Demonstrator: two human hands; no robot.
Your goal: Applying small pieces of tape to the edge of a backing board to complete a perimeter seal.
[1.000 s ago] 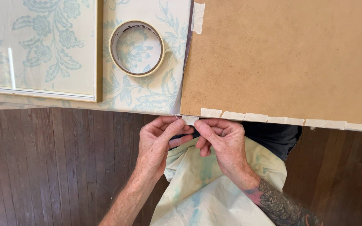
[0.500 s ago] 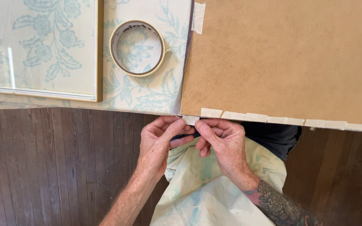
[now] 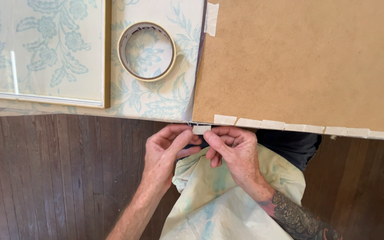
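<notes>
A brown hardboard panel (image 3: 303,62) lies on a table, with several short strips of masking tape (image 3: 290,126) along its near edge. My left hand (image 3: 167,149) and my right hand (image 3: 232,146) meet just below the panel's near left corner. Together they pinch a small piece of masking tape (image 3: 201,129) between thumbs and forefingers, right at the panel's edge. A roll of masking tape (image 3: 147,51) lies on the floral cloth, left of the panel.
A gold-framed pane (image 3: 41,49) lies at the left on the pale floral tablecloth (image 3: 156,98). Another tape piece (image 3: 210,18) sticks to the panel's far left edge. Dark wooden floorboards (image 3: 58,178) lie below the table edge. Pale fabric (image 3: 227,200) covers my lap.
Both hands have stayed at the panel's near left corner, shifting only slightly as they work the small tape piece at the edge.
</notes>
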